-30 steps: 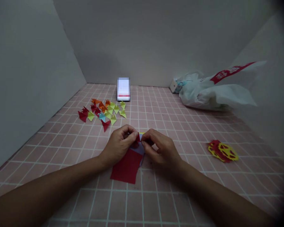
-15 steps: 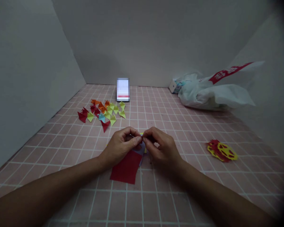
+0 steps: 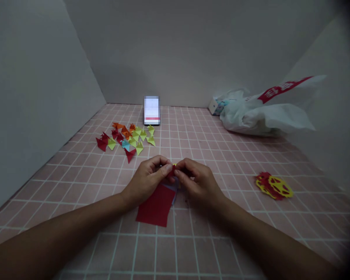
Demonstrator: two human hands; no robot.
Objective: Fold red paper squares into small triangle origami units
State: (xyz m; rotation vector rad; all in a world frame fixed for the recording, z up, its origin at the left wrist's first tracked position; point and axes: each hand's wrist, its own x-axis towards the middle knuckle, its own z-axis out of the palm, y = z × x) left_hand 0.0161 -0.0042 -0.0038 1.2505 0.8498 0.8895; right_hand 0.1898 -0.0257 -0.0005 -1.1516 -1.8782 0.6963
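Observation:
My left hand (image 3: 151, 175) and my right hand (image 3: 194, 175) meet at the middle of the table, both with fingers pinched. Between their fingertips is a small folded piece of red paper (image 3: 172, 170), mostly hidden by the fingers. Below the hands lies a flat red paper sheet (image 3: 156, 208), on top of a pale purple sheet (image 3: 174, 196) that shows at its right edge. A bit of yellow paper peeks out behind the fingertips.
Several folded paper figures in red, orange, yellow and blue (image 3: 125, 144) stand at the back left. A lit phone (image 3: 151, 111) leans behind them. Red and yellow paper cutouts (image 3: 274, 186) lie at right. A white plastic bag (image 3: 256, 114) and a small box (image 3: 214, 106) sit at the back right.
My fingers have shifted slightly, and more of the red folded paper shows between the fingertips. The rest of the table looks the same.

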